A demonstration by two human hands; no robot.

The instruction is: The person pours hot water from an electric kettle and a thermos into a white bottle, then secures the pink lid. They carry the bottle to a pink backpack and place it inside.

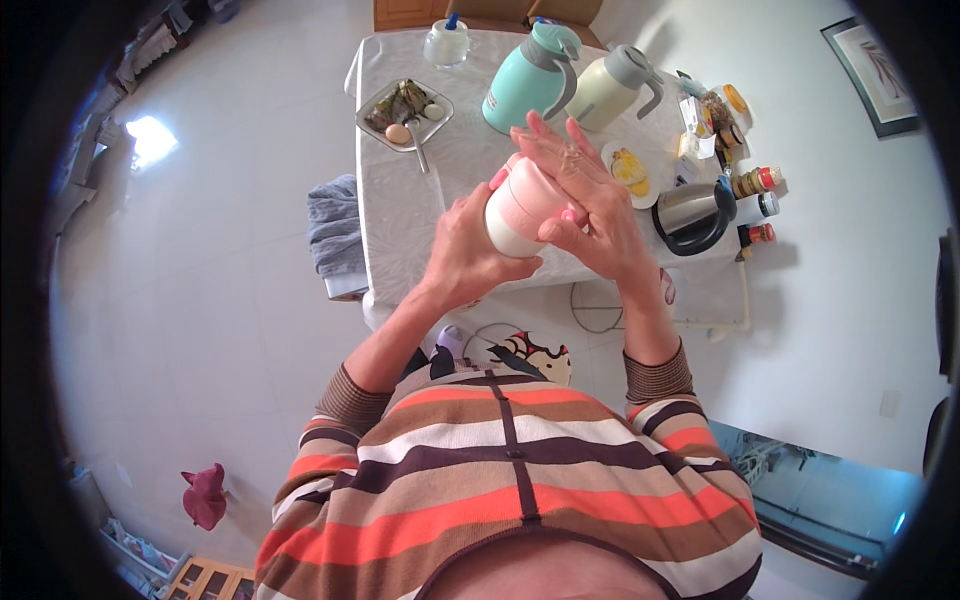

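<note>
Above the near part of the table, my left hand (469,240) grips the white lower body of a pink-and-white lidded cup (517,214) from its left side. The cup is tilted, its pink lid towards the upper right. My right hand (589,195) lies against the lid from the right, fingers stretched out and thumb near a small bright pink button. The palm hides part of the lid. Beyond my right fingers stand a mint-green thermos jug (521,82) and a cream thermos jug (607,90).
A square dish (442,109) holds eggs, a spoon and leaf-wrapped food. Right of my right hand are a plate of yellow food (630,172), a steel kettle (686,214) and several jars (757,180). A glass jar (446,45) stands far back. Grey cloth (332,225) lies beside the table (401,240).
</note>
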